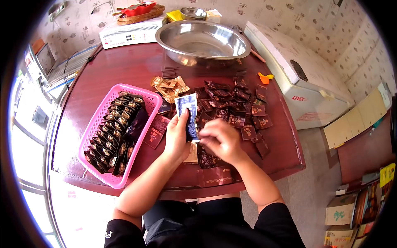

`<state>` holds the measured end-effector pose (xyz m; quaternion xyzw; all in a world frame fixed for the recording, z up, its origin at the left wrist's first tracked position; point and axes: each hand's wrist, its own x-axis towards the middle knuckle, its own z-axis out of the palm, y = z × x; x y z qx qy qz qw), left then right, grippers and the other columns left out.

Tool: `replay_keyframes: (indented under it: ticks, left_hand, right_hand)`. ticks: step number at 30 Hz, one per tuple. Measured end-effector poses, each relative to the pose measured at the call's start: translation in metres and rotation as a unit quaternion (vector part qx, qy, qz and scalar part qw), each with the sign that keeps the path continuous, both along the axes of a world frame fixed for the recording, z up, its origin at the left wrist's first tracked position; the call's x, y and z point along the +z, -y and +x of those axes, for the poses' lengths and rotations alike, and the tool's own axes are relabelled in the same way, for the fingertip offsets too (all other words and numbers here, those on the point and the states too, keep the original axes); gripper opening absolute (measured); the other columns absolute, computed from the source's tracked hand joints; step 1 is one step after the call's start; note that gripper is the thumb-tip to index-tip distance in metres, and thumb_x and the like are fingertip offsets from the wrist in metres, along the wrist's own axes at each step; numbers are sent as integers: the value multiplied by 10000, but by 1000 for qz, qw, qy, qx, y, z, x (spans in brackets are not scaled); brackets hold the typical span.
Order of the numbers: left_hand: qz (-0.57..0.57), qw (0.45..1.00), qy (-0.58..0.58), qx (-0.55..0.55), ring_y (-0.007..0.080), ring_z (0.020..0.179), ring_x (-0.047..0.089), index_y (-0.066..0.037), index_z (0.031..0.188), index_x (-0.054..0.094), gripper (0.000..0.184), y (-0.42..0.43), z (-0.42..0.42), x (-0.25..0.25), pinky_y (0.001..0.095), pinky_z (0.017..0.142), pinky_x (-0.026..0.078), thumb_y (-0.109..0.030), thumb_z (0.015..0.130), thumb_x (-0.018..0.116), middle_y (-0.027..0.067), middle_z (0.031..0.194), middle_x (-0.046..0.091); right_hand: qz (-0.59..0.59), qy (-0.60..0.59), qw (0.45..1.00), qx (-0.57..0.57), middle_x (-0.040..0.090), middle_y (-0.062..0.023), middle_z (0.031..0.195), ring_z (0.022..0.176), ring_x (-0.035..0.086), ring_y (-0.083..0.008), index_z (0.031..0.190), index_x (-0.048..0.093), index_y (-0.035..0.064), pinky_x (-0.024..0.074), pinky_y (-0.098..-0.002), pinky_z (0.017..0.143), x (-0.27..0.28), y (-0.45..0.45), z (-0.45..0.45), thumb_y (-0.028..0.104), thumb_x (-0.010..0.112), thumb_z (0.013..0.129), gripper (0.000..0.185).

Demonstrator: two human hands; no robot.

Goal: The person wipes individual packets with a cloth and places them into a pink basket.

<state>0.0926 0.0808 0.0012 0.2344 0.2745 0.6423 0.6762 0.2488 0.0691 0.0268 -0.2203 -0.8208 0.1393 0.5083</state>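
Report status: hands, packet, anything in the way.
Left hand holding blue-and-white packet. Right hand at packet's lower right edge, fingertips blurred, grip unclear. Dark red sachets crowd tabletop beyond and right; pink basket left.

Glossy metal bowl (202, 39), smooth glossy table (120, 62), pink plastic basket (156, 103).

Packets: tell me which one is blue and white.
The blue-and-white packet held in the left hand, thumb on its front. Its colours set it apart from the gold packets and dark packets on the table.
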Motion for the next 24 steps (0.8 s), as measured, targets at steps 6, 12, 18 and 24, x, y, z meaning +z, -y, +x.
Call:
replay_keyframes:
  ticks: [6,12,18,24]
  left_hand:
    - [12,996,-88,-8,32,642,541,-67,955,609,191,2,6,-4,205,571,451,-238,1015,547,-24,794,625]
    - [43,995,-91,-11,17,720,554,-47,990,617,202,11,16,0,196,633,464,-230,1022,537,-18,865,651]
    - [26,998,-25,51,45,748,595,-66,1018,626,182,4,6,5,218,673,493,-217,1025,524,-14,893,667]
    - [38,994,-104,-13,14,705,529,-72,992,623,188,10,7,-3,191,619,436,-221,1031,516,-38,837,630]
  right_hand:
    - [46,23,996,-71,616,-78,877,736,630,-203,940,663,45,519,-296,610,-2,4,-5,32,791,747,232]
    - [15,-16,995,-95,613,-93,909,742,626,-183,939,655,16,520,-273,634,-3,0,-2,-16,761,773,200]
    - [-13,31,999,14,615,-63,942,805,645,-227,953,671,68,544,-330,663,0,8,-2,-8,788,681,306]
    - [39,42,998,7,615,-78,884,736,627,-201,942,664,58,511,-297,603,-2,4,-2,-17,783,713,269]
